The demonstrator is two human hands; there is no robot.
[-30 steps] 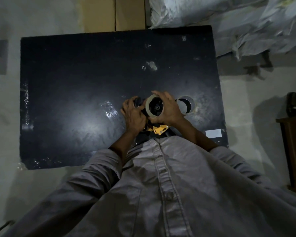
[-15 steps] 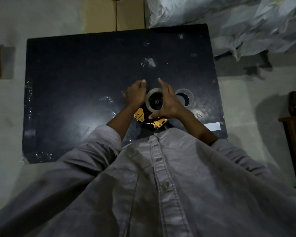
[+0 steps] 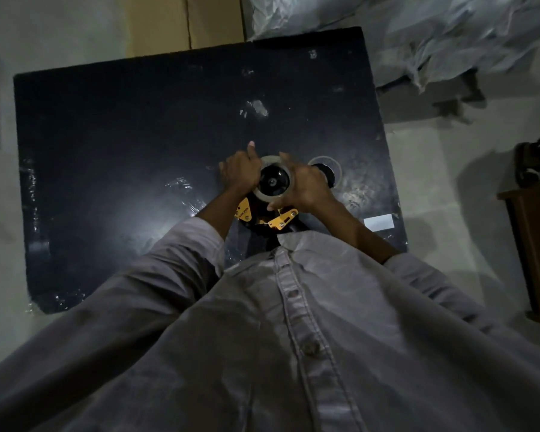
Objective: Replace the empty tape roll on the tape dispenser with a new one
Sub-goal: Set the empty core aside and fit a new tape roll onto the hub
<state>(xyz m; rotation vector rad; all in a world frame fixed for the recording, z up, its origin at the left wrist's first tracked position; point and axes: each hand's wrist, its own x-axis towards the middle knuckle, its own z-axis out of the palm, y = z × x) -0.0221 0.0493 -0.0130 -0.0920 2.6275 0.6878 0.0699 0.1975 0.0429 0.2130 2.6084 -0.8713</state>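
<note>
Your right hand [image 3: 306,185] fingers curl around the tape roll [image 3: 274,179] on the dispenser [image 3: 262,213] hub, left hand [image 3: 240,173] half-closed beside it; uneven pressure could seat it crooked and jam it.

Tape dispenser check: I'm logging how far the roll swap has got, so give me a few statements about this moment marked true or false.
1. A tape roll sits on the dispenser hub. True.
2. A second ring lies on the black mat, to the right of the dispenser. True.
3. The right hand rests flat on the mat, away from the roll. False: its fingers and thumb are on the roll's rim.
4. The left hand holds the second ring. False: it is at the left side of the mounted roll.
5. The dispenser has yellow parts. True.
</note>
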